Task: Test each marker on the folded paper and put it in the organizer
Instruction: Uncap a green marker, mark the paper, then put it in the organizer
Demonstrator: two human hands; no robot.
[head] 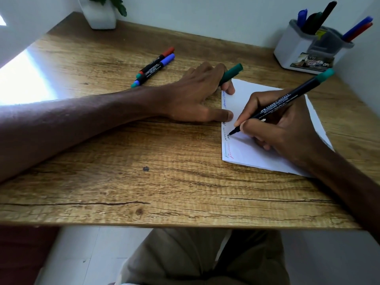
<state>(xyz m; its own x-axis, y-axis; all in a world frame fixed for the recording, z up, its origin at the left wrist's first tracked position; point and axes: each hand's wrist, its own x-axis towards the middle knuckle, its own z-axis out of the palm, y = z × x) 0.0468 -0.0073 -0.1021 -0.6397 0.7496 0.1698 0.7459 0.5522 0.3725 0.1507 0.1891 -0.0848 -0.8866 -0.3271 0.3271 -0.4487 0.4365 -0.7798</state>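
Right hand (281, 128) pinches the green marker (283, 99), tip down on the folded paper (253, 157) | left hand (193, 93) curled round its cap (231, 73) | organizer (287, 48) at one o'clock, along the marker's axis, right hand nearer

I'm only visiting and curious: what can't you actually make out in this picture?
Head view:
Folded white paper: much lies under the right hand holding the black marker.
Dark green marker cap: one end is hidden in the grip of the left hand.
White and grey plastic organizer: its walls hide the lower ends of the markers.
White plant pot: the frame's top edge cuts off its plant.
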